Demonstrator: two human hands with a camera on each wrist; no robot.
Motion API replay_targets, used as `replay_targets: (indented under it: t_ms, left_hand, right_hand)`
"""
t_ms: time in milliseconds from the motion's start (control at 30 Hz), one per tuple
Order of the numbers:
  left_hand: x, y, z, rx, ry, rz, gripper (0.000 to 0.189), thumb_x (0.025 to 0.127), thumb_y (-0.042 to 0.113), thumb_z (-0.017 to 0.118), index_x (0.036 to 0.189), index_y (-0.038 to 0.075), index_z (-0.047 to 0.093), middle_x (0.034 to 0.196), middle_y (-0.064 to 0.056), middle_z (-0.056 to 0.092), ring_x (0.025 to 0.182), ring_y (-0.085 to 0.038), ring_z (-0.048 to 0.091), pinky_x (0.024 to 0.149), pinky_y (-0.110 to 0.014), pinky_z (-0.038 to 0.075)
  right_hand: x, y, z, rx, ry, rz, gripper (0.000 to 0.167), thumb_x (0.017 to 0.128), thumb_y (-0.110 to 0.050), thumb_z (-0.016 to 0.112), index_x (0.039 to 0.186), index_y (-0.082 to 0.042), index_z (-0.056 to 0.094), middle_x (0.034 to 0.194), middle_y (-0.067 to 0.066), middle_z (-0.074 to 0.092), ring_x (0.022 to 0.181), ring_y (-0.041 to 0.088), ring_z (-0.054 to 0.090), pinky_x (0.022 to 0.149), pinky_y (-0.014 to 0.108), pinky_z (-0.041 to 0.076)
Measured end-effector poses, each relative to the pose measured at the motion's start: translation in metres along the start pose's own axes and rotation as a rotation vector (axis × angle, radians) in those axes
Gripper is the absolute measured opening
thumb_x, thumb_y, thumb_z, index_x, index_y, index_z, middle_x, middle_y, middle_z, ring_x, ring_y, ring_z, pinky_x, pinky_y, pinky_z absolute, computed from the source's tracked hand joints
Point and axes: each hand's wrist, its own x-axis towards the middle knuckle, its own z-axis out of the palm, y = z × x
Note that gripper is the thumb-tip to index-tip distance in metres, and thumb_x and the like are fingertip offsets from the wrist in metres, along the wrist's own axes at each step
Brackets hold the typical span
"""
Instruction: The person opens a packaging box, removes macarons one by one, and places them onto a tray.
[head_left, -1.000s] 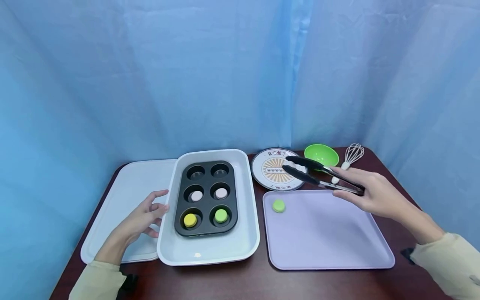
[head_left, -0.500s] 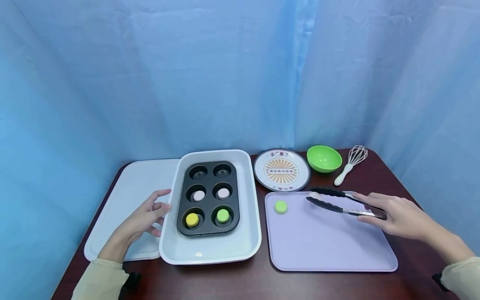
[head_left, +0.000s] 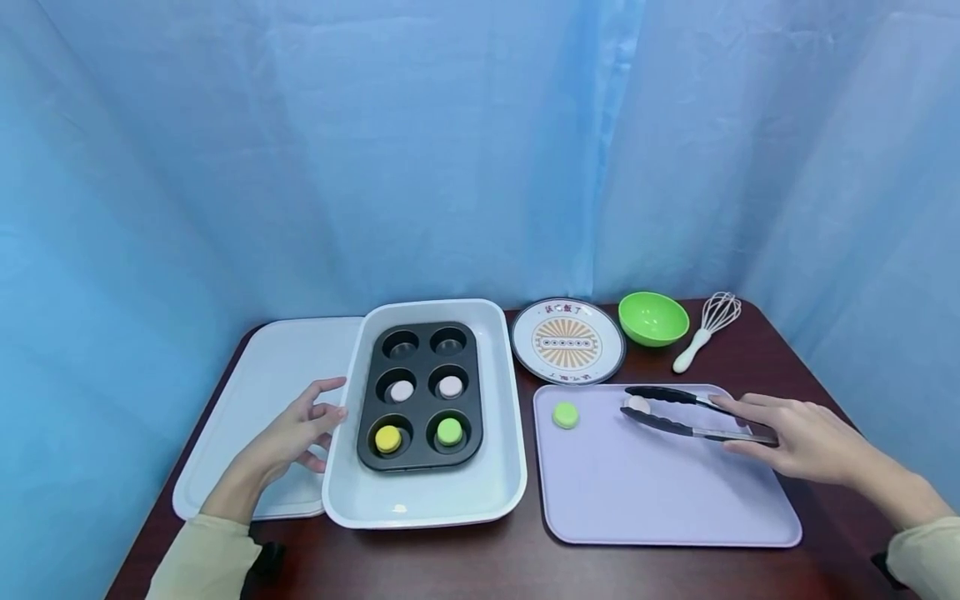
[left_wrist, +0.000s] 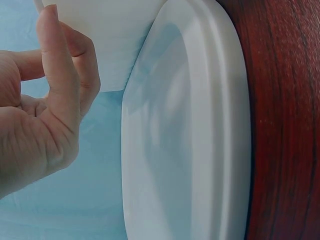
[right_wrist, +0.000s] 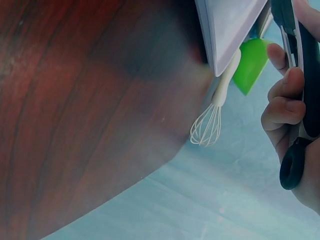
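Observation:
My right hand (head_left: 802,439) grips black-tipped tongs (head_left: 660,422), held low over the lilac tray (head_left: 667,500). A pale pink macaron (head_left: 638,404) sits between the tong tips, partly covered by them. Left of it on the tray lies a green macaron (head_left: 566,415). My left hand (head_left: 288,437) is at the left rim of the white basin (head_left: 420,505), its fingers loosely bent against or very near the wall. Inside the basin is a dark muffin tin (head_left: 423,402). Its cups hold a yellow macaron (head_left: 388,439), a second green macaron (head_left: 450,432) and two pale pink macarons (head_left: 402,391); the far two cups are bare.
Behind the lilac tray stand a patterned plate (head_left: 567,342), a green bowl (head_left: 653,319) and a white whisk (head_left: 705,333). A pale board or tray (head_left: 292,367) lies left, partly under the basin. Blue curtains (head_left: 450,167) hang behind the dark table (head_left: 450,567).
My right hand has brought the tongs down and right from above the plate to the pale pink macaron on the lilac tray. The left hand has stayed by the basin rim.

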Motion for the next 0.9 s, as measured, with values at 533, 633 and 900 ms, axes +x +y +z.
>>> replay_targets:
  t_ms: [533,633,900]
  left_hand:
    - [0.001,-0.001,-0.001,-0.012,-0.011,0.007,0.066,0.103,0.026,0.061,0.158,0.019,0.026,0.114,-0.019,0.063,0.077,-0.027,0.069,0.058,-0.044,0.061]
    - [0.000,-0.001,-0.002,-0.010,-0.009,0.004,0.066,0.103,0.026,0.061,0.158,0.019,0.026,0.114,-0.019,0.063,0.076,-0.027,0.069,0.058,-0.044,0.061]
    - [0.000,0.000,-0.001,-0.007,-0.010,0.004,0.066,0.103,0.027,0.061,0.158,0.019,0.026,0.113,-0.019,0.062,0.077,-0.027,0.068,0.059,-0.044,0.062]
  right_hand:
    - [-0.001,-0.002,-0.001,0.065,0.046,-0.023,0.074,0.073,-0.036,0.092,0.140,-0.020,0.063,0.098,-0.011,0.062,0.071,0.002,0.047,0.058,0.020,0.034]
    - [-0.001,-0.005,-0.001,0.075,0.044,-0.023,0.073,0.074,-0.036,0.091,0.139,-0.020,0.063,0.103,-0.009,0.065,0.074,0.004,0.051,0.059,0.021,0.037]
    - [0.006,-0.016,-0.007,0.094,0.059,-0.020,0.072,0.073,-0.033,0.092,0.138,-0.020,0.064,0.098,-0.011,0.063,0.075,0.004,0.057,0.059,0.021,0.044]
